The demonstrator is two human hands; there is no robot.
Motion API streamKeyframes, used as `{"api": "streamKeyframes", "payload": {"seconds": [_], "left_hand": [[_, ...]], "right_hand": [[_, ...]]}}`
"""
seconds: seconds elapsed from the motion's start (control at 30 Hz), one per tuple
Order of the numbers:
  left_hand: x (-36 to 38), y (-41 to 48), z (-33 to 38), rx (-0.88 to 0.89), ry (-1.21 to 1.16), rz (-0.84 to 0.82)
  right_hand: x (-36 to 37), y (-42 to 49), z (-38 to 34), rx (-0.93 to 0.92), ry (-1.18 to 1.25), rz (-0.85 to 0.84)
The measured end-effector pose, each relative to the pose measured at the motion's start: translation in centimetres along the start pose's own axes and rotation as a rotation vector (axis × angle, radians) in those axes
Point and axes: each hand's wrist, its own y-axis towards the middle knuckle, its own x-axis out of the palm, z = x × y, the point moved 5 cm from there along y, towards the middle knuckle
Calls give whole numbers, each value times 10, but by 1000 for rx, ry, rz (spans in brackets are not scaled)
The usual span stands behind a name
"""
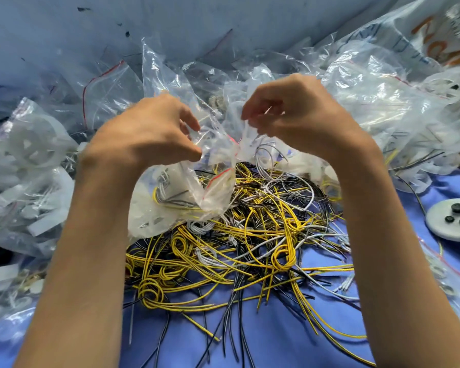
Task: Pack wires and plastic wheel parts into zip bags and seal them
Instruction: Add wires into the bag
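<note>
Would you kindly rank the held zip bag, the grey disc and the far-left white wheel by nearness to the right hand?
1. Zip bag, pinched by the right hand.
2. Grey disc, lower right.
3. White wheel, far left, bagged.

Large clear bag [404, 33] at top right has big orange letters and fainter blue print. Both are tilted, crumpled and cut off, so unreadable. No other text legible.

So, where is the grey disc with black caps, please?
Head view: the grey disc lies far right on the blue cloth, right of the wire pile.
</note>
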Motion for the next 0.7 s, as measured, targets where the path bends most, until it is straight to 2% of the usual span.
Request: {"api": "streamKeyframes", "payload": {"seconds": [0.07, 0.27, 0.43, 0.6, 0.7], "left_hand": [[3, 1, -2, -28, 36, -16], [8, 0, -7, -28, 93, -83], [7, -1, -9, -8, 89, -131], [-1, -4, -20, -60, 107, -150], [-2, -5, -20, -61, 126, -161]], "right_hand": [[2, 0, 12, 63, -87, -30], [43, -6, 38, 140, -154, -405], [64, -13, 59, 225, -362, -645], [52, -16, 65, 266, -397, -628], [54, -5, 54, 170, -337, -389]]}}
